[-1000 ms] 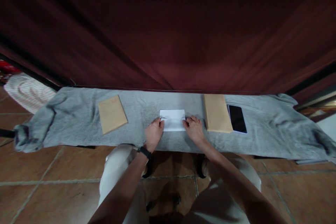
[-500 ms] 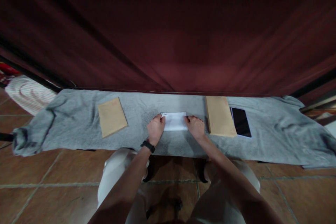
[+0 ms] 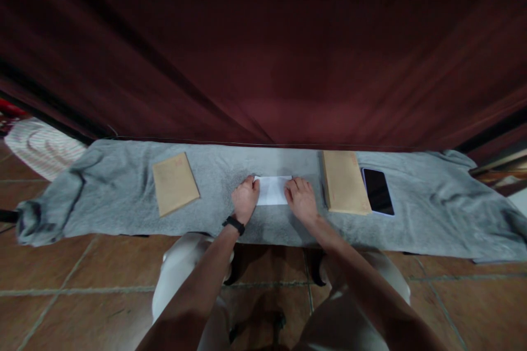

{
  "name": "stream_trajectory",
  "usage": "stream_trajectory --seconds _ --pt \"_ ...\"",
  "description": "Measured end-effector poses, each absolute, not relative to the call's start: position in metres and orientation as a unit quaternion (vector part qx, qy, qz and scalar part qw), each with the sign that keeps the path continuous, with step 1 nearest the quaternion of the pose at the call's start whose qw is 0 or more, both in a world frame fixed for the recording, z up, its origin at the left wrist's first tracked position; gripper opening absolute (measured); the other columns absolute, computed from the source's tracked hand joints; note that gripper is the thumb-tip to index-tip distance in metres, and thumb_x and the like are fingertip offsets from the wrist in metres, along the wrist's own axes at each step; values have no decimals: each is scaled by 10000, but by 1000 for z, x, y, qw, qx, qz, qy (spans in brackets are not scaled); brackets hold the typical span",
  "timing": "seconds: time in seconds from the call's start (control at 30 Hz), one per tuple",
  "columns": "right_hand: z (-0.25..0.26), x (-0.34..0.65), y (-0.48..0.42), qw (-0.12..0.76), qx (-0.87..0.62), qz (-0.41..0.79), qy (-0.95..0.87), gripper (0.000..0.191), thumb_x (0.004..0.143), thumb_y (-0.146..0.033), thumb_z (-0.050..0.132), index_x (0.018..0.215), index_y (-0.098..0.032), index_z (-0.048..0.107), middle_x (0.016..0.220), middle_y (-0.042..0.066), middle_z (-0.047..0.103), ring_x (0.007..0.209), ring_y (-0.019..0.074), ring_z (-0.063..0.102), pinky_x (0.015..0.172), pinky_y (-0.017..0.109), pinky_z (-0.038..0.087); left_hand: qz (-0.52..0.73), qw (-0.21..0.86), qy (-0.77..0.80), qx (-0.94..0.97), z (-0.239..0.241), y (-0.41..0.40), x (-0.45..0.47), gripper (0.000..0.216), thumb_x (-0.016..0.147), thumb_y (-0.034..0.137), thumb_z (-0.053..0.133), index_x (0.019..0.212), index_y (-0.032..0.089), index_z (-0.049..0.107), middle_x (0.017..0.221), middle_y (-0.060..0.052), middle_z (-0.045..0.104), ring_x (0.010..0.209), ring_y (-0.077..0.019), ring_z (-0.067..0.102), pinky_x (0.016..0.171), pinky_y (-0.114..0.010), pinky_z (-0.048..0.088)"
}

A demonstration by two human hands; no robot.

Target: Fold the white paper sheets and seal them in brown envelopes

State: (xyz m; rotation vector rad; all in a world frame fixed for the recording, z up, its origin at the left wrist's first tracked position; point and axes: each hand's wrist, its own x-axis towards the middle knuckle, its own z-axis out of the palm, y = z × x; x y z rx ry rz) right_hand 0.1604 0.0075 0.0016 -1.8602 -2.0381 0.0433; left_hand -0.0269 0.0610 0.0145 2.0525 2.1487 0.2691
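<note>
A folded white sheet of paper [image 3: 272, 191] lies on the grey cloth between my two hands. My left hand [image 3: 246, 197] grips its left edge, the thumb over the paper and the fingers curled; a black watch band circles that wrist. At the right end, my right hand [image 3: 301, 197] has its fingers bent over the paper's edge and closed on it. The right hand covers that end of the sheet. To the right is a stack of brown envelopes [image 3: 346, 182], and a single brown envelope [image 3: 175, 184] lies farther left.
A phone or small tablet with a dark screen [image 3: 378, 192] lies beside the envelope stack. The grey cloth [image 3: 428, 219] covers a long, narrow surface. Behind it hangs a dark red curtain [image 3: 288, 77]. My knees are just below the front edge, above a tiled floor [image 3: 107, 269].
My right hand has shifted slightly left, its fingers now farther over the right end of the paper. The paper's upper left edge looks flatter. The left hand has barely moved.
</note>
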Motion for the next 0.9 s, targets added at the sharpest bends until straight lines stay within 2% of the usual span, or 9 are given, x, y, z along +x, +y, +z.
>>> stream_trajectory --seconds 0.1,0.2,0.3,0.5,0.67,0.8,0.9 --pt "-7 151 2 194 -602 43 -773 413 1070 -306 357 1367 -172 611 1456 114 591 1309 252 532 1106 399 395 96 66 711 694 13 60 -27 356 1046 392 403 1175 203 675 1041 -126 773 916 -241 737 762 -300 468" --pt "-16 144 -3 183 -594 47 -782 464 1075 -304 340 1465 -140 532 1567 108 488 1429 237 449 1195 403 333 105 60 705 699 10 59 -27 362 1051 398 387 1163 205 672 1036 -122 773 908 -248 740 751 -308 464" --pt "-22 141 -5 168 -606 44 -776 491 1075 -326 357 1499 -121 497 1605 130 426 1473 257 411 1237 430 279 109 65 709 694 8 60 -28 362 1053 402 385 1149 207 675 1031 -122 772 910 -252 741 756 -311 464" --pt "-32 137 -10 176 -635 37 -751 554 1075 -384 370 1551 -105 417 1642 159 330 1519 282 339 1250 479 254 115 80 722 678 5 61 -27 367 1050 420 393 1138 209 680 1011 -122 771 911 -248 737 774 -307 470" --pt "-41 131 -13 194 -666 21 -720 571 1072 -345 359 1573 -73 361 1638 176 326 1525 301 321 1252 513 224 137 100 730 662 8 59 -28 345 1047 377 412 1263 209 621 1083 -119 751 938 -246 724 813 -320 492" --pt "-44 129 -11 215 -669 11 -711 566 1066 -328 345 1579 -91 355 1630 166 350 1514 302 340 1243 524 228 199 60 692 691 11 47 -27 380 1035 257 384 1362 185 565 1325 -150 646 1169 -266 646 992 -380 487" --pt "-43 128 -10 203 -676 19 -708 563 1063 -326 335 1572 -86 370 1640 165 330 1522 305 324 1246 518 222 214 50 585 781 5 28 -20 437 1048 251 335 1429 162 529 1483 -149 546 1399 -260 482 1164 -420 387"
